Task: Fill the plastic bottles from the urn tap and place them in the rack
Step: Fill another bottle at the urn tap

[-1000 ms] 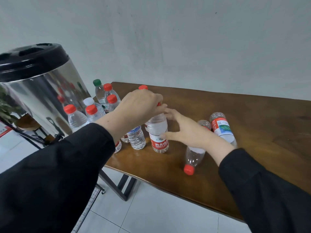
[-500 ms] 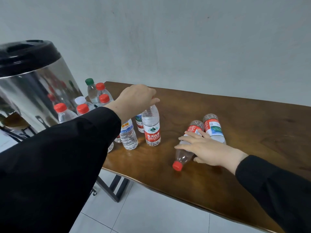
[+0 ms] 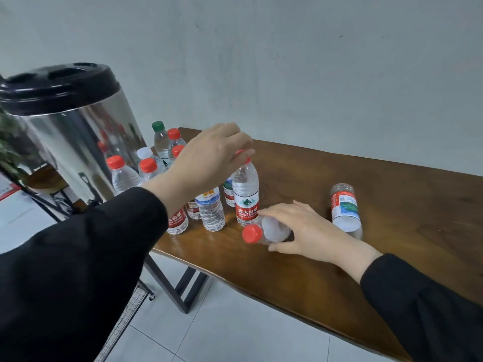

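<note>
Red-capped bottle [image 3: 264, 231] lies on its side near the front edge of the wooden table [image 3: 392, 257], cap toward the camera; right hand [image 3: 303, 231] grips its body, fingers curled round it. Left hand [image 3: 209, 160] sits over the cap of an upright bottle [image 3: 246, 194], fingers loosely spread, holding nothing. Another bottle [image 3: 345, 207] lies further right. Steel urn [image 3: 65, 131] stands left.
</note>
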Action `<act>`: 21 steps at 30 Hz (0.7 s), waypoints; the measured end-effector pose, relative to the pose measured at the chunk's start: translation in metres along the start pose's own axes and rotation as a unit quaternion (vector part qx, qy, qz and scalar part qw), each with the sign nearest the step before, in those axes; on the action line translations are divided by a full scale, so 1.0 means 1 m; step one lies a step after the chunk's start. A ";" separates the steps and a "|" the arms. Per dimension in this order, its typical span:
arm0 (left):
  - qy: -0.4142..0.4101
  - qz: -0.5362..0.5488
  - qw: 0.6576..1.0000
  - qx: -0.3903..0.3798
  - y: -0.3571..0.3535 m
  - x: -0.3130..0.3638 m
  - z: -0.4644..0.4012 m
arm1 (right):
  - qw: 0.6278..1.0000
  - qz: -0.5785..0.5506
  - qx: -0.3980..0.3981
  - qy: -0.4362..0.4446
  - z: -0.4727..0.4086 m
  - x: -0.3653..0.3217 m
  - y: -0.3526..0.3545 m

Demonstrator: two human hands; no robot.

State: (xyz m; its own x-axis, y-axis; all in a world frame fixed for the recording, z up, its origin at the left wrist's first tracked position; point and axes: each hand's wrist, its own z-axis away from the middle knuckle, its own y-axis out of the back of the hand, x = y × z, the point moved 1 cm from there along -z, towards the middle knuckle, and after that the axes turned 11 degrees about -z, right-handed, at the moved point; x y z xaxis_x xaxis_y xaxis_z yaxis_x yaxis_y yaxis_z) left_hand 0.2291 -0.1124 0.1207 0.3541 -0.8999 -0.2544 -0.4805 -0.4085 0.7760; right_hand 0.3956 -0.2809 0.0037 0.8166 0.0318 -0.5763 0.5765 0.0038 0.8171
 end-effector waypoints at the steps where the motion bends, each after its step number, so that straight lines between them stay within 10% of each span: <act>1: -0.013 0.024 0.999 0.020 0.012 0.000 0.009 | 0.999 -0.035 0.001 -0.004 0.000 -0.012 0.001; 11: -0.062 0.076 0.989 -0.110 0.090 -0.023 0.133 | 0.965 -0.249 -0.066 0.048 -0.042 -0.122 -0.041; 21: 0.202 0.019 0.955 -0.218 0.126 -0.087 0.247 | 0.959 -0.259 -0.095 0.069 -0.117 -0.207 -0.148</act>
State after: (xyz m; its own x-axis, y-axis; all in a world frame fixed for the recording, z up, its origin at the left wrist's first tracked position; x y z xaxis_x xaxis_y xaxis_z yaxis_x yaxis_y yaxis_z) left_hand -0.0604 -0.1230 0.0986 0.6658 -0.7446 -0.0468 -0.1498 -0.1949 0.9693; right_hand 0.1378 -0.1711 0.0038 0.4033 0.1090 -0.9086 0.8772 0.2367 0.4178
